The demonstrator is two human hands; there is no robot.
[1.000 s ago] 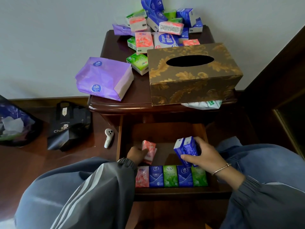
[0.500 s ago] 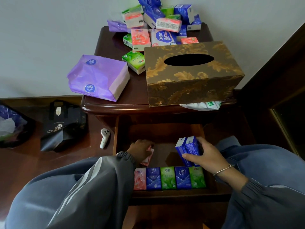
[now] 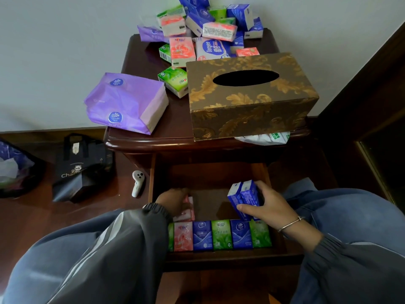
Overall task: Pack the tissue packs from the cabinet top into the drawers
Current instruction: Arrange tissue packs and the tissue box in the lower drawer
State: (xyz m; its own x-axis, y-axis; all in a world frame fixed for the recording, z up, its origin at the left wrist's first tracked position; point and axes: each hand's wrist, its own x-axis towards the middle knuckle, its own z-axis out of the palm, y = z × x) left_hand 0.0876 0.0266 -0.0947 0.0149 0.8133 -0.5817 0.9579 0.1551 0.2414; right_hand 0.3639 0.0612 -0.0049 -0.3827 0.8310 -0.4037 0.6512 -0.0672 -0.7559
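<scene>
Right grip [image 3: 271, 208] clamped round two blue film-wrapped tissue packs [image 3: 242, 198], lower right: likely light, squashy, slick; hold broad sides. Left grip [image 3: 173, 200]: cannot tell.

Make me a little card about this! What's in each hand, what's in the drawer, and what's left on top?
Left hand: holds a pink pack in the drawer
Right hand: grips two blue packs
Drawer row: six packs, standing along the front
Cabinet top: pile of small packs, purple pack, gold tissue box
</scene>
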